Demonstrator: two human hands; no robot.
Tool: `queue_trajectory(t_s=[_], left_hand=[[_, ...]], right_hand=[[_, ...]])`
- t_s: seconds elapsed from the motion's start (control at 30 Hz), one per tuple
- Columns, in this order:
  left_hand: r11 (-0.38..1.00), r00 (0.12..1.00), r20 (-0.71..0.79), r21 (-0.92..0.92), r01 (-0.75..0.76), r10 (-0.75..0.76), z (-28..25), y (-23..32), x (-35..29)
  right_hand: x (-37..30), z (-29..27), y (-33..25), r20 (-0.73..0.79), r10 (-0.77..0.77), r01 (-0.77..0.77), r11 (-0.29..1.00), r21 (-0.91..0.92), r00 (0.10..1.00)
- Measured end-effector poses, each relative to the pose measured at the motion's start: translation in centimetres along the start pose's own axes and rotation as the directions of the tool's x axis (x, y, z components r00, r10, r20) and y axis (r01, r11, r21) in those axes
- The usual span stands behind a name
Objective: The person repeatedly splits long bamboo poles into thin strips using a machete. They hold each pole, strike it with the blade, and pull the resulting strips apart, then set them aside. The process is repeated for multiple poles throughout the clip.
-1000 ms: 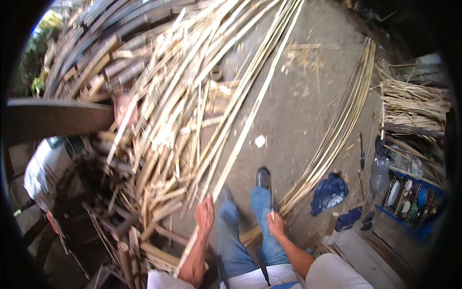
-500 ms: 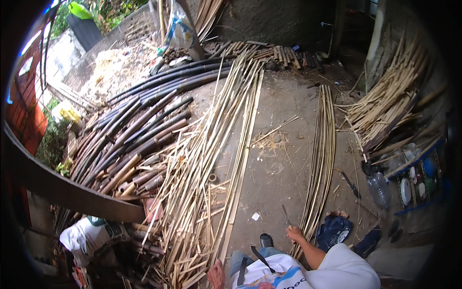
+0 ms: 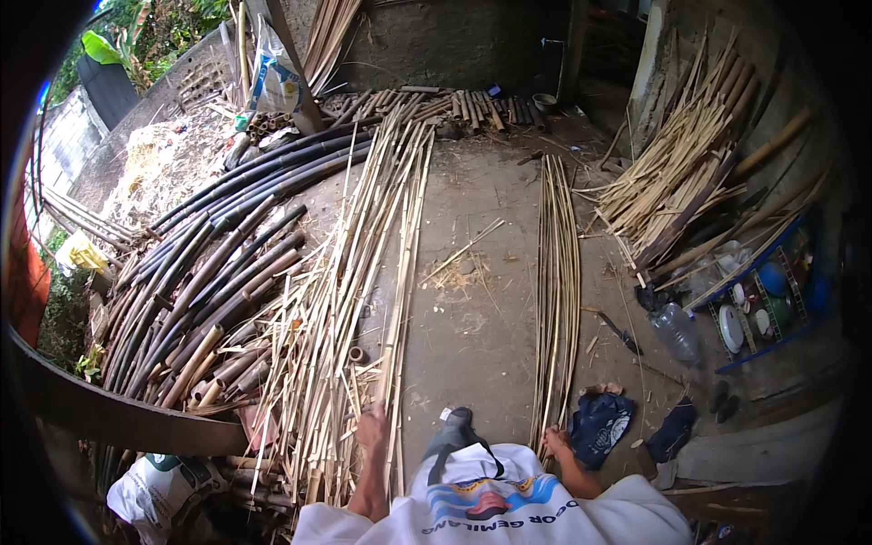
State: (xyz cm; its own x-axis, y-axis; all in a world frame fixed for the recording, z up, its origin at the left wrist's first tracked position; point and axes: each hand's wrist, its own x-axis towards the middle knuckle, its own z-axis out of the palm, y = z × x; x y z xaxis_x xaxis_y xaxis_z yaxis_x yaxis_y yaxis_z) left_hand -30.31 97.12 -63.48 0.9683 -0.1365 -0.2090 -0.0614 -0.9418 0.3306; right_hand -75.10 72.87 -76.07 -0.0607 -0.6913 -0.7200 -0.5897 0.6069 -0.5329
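Observation:
Long pale bamboo strips point(image 3: 350, 245) lie in a loose heap running away from me on the left. My left hand point(image 3: 371, 429) reaches over the heap's near right side, its fingers closed round a bamboo strip. At my right side, my right hand point(image 3: 556, 443) is closed beside the near end of a narrower bundle of bamboo strips point(image 3: 557, 291). A thin knife showed in that hand half a second ago; its blade is hard to make out now against the strips. My shoe point(image 3: 461, 420) stands on the floor between the two groups.
Dark bamboo poles point(image 3: 209, 259) are piled at the left behind a curved ledge point(image 3: 118, 409). Another stack of strips point(image 3: 672, 182) leans at the right wall. A dark-handled blade point(image 3: 627, 340), clear bottle point(image 3: 674, 336), dark blue cloth point(image 3: 599, 427) and blue-framed rack point(image 3: 763, 300) lie to the right.
My left hand has moved forward from beside my body onto the strip heap and closed on a strip. My right hand has drawn in against the right bundle. The view has shifted rightward.

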Motion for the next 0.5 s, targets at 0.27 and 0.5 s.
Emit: queue_trajectory(t_s=[0.27,0.5], left_hand=[[0.865,0.92,-0.281,0.49,-0.109,0.275,-28.5,10.0,15.2],[0.312,0.165,-0.275,0.908,-0.278,0.947,-48.1,30.2,24.5]], right_hand=[[-0.1,0.5,-2.0,0.077,0.01,-0.042,0.908,0.417,0.997],[-5.2,-4.1,-30.3,0.003,-0.412,0.297,0.66,0.69,0.911]])
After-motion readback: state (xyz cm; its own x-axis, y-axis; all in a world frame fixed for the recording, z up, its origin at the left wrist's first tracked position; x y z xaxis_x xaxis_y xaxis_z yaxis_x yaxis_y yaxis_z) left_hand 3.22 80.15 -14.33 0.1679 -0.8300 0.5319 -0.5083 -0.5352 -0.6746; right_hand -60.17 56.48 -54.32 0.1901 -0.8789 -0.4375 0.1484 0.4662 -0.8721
